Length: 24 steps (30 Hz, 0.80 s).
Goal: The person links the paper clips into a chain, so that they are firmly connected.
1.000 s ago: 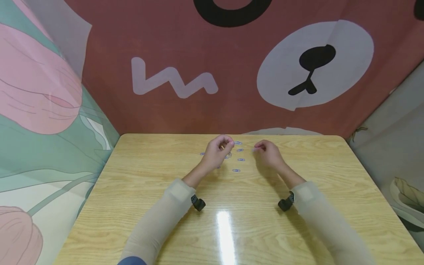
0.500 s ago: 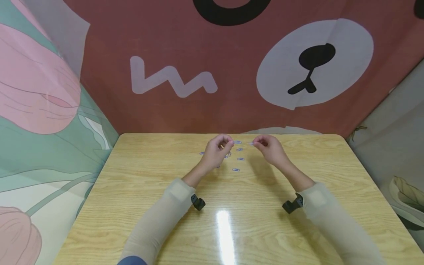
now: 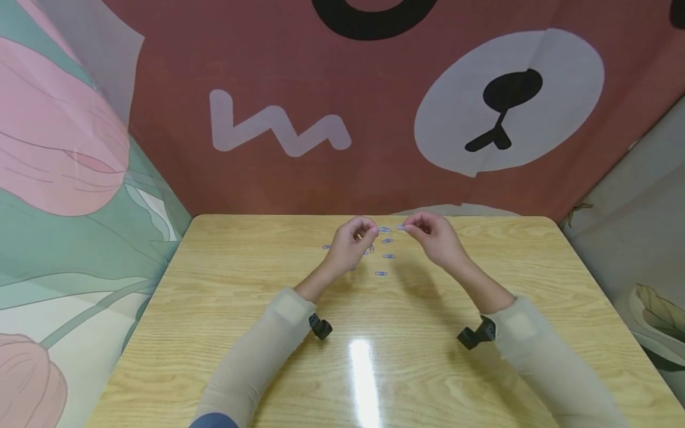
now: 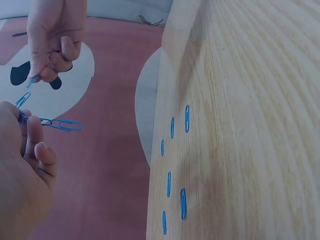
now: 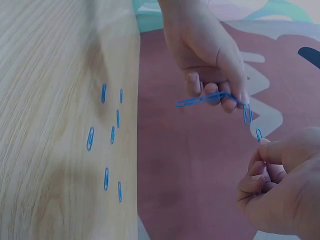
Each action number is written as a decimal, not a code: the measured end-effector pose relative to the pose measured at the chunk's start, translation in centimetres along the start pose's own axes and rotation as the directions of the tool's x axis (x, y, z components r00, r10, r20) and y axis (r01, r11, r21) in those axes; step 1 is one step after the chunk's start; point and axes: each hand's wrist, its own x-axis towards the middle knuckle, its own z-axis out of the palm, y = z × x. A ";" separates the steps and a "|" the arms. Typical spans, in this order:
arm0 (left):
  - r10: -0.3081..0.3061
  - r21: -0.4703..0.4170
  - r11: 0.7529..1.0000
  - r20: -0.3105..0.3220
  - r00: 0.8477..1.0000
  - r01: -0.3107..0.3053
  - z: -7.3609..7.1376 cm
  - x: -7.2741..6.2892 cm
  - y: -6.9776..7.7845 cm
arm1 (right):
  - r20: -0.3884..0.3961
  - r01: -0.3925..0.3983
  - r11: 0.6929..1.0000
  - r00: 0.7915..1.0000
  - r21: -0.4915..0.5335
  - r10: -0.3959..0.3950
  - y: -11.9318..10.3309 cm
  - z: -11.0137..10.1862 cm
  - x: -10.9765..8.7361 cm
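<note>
My left hand pinches a short chain of linked blue paper clips between thumb and fingertips. One end of the chain hangs out below the fingers; the clip at the other end pokes out past the thumb, towards my right hand. Thumb and forefinger of that hand pinch a single blue paper clip, its tip upward. A small gap separates this clip from the chain's end clip. Both hands are held above the table's far part, facing each other.
Several loose blue paper clips lie scattered on the wooden table, beneath and between the hands. A reddish cloth with a printed bear hangs right behind the table's far edge. Black wrist cameras sit at both sleeves.
My right hand has risen from low over the table and moved left, bringing its paper clip close to the chain. My left hand has stayed almost still.
</note>
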 end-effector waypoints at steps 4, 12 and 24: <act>-0.010 -0.001 1.000 0.001 1.000 0.010 0.1 0.0 0.1 | 0.005 -0.008 0.999 1.000 0.036 0.008 -0.8 0.3 0.0; -0.020 -0.007 1.000 0.000 1.000 0.020 0.2 0.0 0.1 | 0.012 -0.017 0.998 1.000 0.064 0.016 -1.5 0.9 0.0; 0.021 -0.006 1.000 0.018 1.000 -0.021 0.4 0.1 0.0 | 0.025 -0.006 0.994 1.000 0.105 0.003 -1.0 1.2 0.1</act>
